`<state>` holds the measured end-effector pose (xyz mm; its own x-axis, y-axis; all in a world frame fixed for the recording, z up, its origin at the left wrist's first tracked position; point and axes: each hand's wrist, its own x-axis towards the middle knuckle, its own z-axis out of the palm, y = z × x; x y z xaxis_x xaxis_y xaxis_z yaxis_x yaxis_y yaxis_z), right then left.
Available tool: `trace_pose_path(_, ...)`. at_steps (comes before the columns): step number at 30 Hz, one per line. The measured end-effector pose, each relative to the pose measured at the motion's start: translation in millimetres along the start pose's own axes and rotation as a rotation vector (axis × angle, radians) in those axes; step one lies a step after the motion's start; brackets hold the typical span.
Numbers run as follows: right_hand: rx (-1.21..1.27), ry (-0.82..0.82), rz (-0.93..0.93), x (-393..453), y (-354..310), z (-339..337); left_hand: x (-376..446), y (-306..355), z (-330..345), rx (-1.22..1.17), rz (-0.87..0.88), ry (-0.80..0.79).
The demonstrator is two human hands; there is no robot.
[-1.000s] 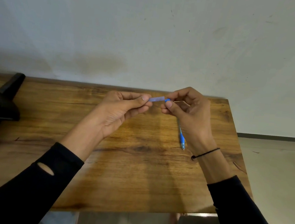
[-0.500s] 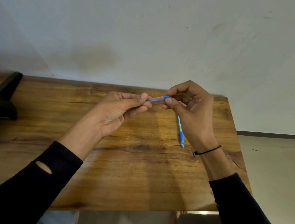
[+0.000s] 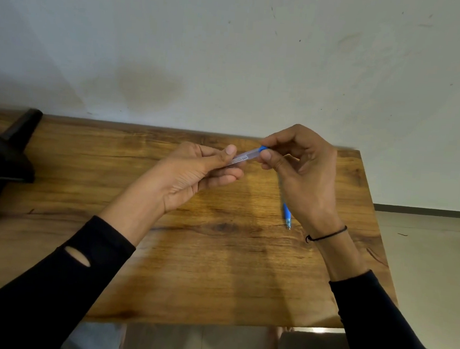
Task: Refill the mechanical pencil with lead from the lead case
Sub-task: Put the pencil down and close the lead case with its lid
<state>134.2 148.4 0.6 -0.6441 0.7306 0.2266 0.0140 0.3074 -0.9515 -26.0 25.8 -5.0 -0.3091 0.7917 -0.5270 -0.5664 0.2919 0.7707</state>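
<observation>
A thin clear lead case [image 3: 245,156] with a blue cap [image 3: 263,149] is held in the air above the wooden table [image 3: 188,267]. My left hand [image 3: 196,171] grips the case's lower end between thumb and fingers. My right hand [image 3: 303,174] pinches the blue cap end with thumb and forefinger. The blue mechanical pencil [image 3: 286,216] lies on the table below my right hand, tip toward me; its upper part is hidden behind that hand.
A black stand-like object [image 3: 1,162] sits at the table's left end. The table backs against a pale wall [image 3: 233,50]. Its right edge drops to a tiled floor [image 3: 430,272].
Both hands have shifted slightly, and the lead case now tilts more, with its capped end raised. The pencil has not moved on the table.
</observation>
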Motion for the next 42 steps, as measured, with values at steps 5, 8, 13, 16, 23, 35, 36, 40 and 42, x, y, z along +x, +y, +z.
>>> trace_pose_path(5, 0.168, 0.065, 0.098, -0.3, -1.7, -0.6, -3.2, -1.5, 4.6, 0.147, 0.078, -0.031)
trace_pose_path(8, 0.276, 0.083, 0.149, -0.5, -2.1, -0.2, -2.4, -2.5, 5.4, 0.197, 0.098, -0.028)
trace_pose_path(13, 0.342, 0.126, 0.193, 1.6, 2.1, 2.0, -0.8, -1.6, 7.9, 0.208, 0.083, -0.049)
trace_pose_path(16, 0.344, 0.128, 0.203, 0.4, 5.1, 3.2, -0.7, -3.1, 8.6, 0.179, 0.064, -0.057)
trace_pose_path(23, 0.287, 0.104, 0.141, -0.9, 7.3, 11.4, 1.2, -3.1, 8.4, 0.074, 0.041, -0.073)
trace_pose_path(35, 0.005, 0.045, 0.170, -0.4, 6.6, 8.2, 4.9, -17.7, 15.5, 0.286, 0.139, -0.090)
trace_pose_path(36, -0.112, 0.000, 0.159, 0.4, 7.9, 6.5, 6.1, -19.2, 15.4, 0.343, 0.149, -0.071)
trace_pose_path(40, -0.516, -0.320, 0.064, 2.7, 10.8, -1.4, 13.4, -26.3, 12.3, 0.425, 0.198, 0.072)
trace_pose_path(42, -0.654, -0.457, 0.049, 0.9, 11.2, -3.4, 16.2, -28.9, 10.5, 0.433, 0.204, 0.098)
